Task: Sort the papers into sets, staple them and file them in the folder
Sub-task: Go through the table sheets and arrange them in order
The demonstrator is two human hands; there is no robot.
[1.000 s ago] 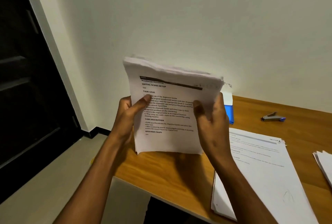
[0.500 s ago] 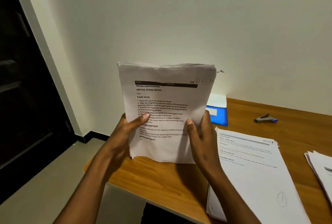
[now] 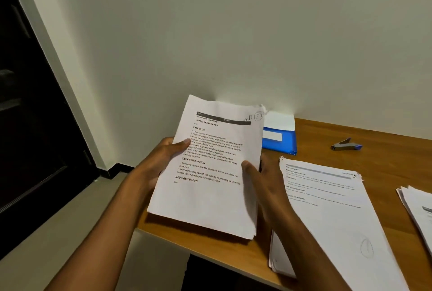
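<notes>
A thick stack of printed papers (image 3: 210,197) is tilted low over the left end of the wooden desk (image 3: 385,150). My left hand (image 3: 161,157) grips its left edge, thumb on the top sheet. My right hand (image 3: 264,181) grips its right edge, thumb on the text and fingers behind. A blue folder (image 3: 284,141) with a white sheet in it lies against the wall behind the stack. A grey and blue stapler (image 3: 346,145) sits further right on the desk.
A second pile of papers (image 3: 332,209) lies flat on the desk to the right of my right hand. Another pile (image 3: 418,209) shows at the right edge. A dark door (image 3: 28,127) stands left, with floor below the desk's left edge.
The stack was held upright on its bottom edge before. Both hands have tipped it back and lowered it toward the desk.
</notes>
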